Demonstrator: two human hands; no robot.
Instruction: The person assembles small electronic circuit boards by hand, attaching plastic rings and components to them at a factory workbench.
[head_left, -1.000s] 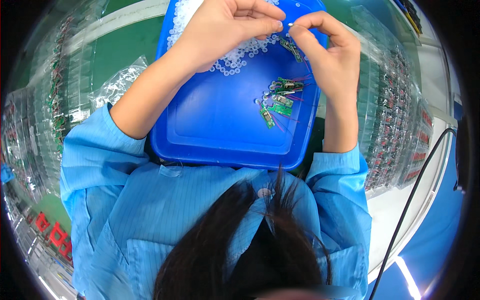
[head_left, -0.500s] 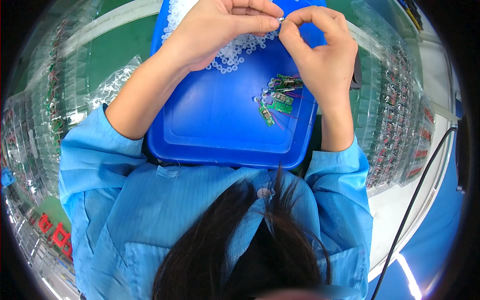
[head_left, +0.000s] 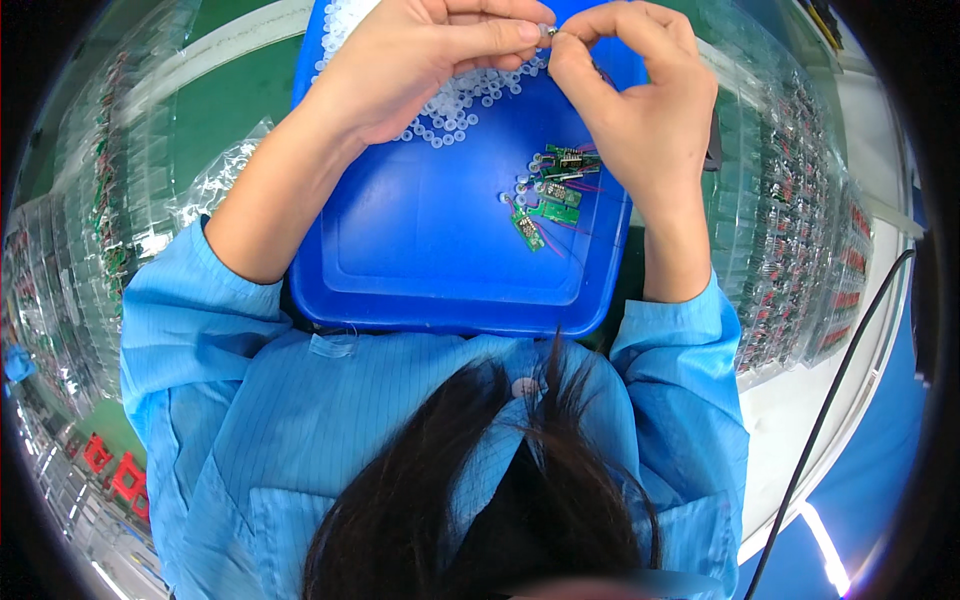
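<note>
Above the far part of a blue plastic tray (head_left: 430, 312), my two hands meet fingertip to fingertip. My left hand (head_left: 425, 60) is closed, thumb against fingers, on a small translucent rubber ring (head_left: 544, 41). Touching it, my right hand (head_left: 645, 95) pinches a tiny silvery part whose kind is too small to make out. A dark bit shows below the right fingers, mostly hidden by them. Many loose translucent rubber rings (head_left: 455, 115) are heaped under my left hand. Nearer the right wall, several small green circuit boards (head_left: 557, 195) with thin wires and ringed ends lie on the tray floor.
Clear plastic bags (head_left: 225, 170) lie left of the tray on the green table mat (head_left: 235, 85). Stacked clear trays of wired boards (head_left: 795, 240) stand on the right, with more at the far left. A black cable (head_left: 830, 400) runs down the right side.
Both hands have shifted slightly left, still pinching at the same place between them. The tray appears slightly further left too. The boards lie as before.
</note>
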